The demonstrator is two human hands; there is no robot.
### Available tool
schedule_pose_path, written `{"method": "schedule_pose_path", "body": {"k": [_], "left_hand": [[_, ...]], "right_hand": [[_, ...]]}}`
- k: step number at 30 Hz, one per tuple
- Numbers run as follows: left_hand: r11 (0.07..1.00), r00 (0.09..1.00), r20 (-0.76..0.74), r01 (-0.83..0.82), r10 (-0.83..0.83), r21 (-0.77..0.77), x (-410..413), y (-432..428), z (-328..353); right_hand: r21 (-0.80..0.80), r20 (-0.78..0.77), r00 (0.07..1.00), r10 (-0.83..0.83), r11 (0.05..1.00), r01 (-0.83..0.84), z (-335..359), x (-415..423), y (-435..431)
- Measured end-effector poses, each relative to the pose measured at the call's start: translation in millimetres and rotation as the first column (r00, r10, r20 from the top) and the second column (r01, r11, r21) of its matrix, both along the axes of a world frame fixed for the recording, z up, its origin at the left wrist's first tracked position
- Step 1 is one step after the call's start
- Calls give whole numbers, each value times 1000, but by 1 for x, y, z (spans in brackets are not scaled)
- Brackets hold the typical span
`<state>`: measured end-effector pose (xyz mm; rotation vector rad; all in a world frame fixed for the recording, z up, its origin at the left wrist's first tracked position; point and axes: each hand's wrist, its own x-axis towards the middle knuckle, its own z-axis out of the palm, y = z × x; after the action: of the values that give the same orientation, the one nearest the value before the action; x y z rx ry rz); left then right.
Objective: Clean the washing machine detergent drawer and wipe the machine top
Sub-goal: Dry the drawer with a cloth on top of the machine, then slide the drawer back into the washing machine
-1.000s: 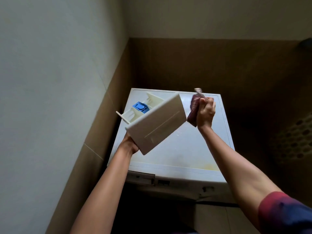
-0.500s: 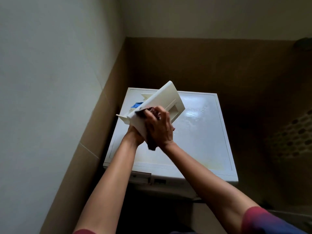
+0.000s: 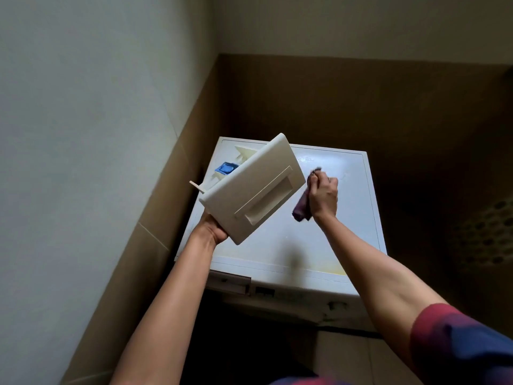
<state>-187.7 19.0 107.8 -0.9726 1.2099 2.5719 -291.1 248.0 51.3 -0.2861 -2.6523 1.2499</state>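
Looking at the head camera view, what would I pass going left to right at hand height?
Pale wall → detergent drawer → purple cloth → right hand → perforated basket.

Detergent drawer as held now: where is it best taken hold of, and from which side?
Probably the recessed handle in the front panel of the detergent drawer: it faces the camera, tilted, and its lip gives curled fingers a hold. Come from the near right side, since the left hand holds the lower left corner.
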Motion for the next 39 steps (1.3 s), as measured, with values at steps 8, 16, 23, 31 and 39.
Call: {"method": "schedule_pose_path", "body": {"k": [8, 16, 23, 31, 39], "left_hand": [[982, 989, 7, 148, -148, -115, 17, -17, -7], [968, 990, 60, 134, -124, -212, 42, -38, -25], [962, 991, 17, 133, -133, -239, 72, -48, -20], [546, 725, 215, 650, -655, -528, 95, -68, -9], [585, 642, 576, 747, -506, -317, 118, -95, -41]], "right_hand": [[-42, 368, 914, 172, 985, -169, -40, 36, 33], [26, 466, 814, 347, 914, -405, -45, 31, 45], [205, 383, 906, 179, 940, -272, -39, 38, 30], [-760, 463, 580, 670, 637, -130, -11, 47, -7], [-771, 439, 479, 760, 592, -234, -20, 110, -35]]}}
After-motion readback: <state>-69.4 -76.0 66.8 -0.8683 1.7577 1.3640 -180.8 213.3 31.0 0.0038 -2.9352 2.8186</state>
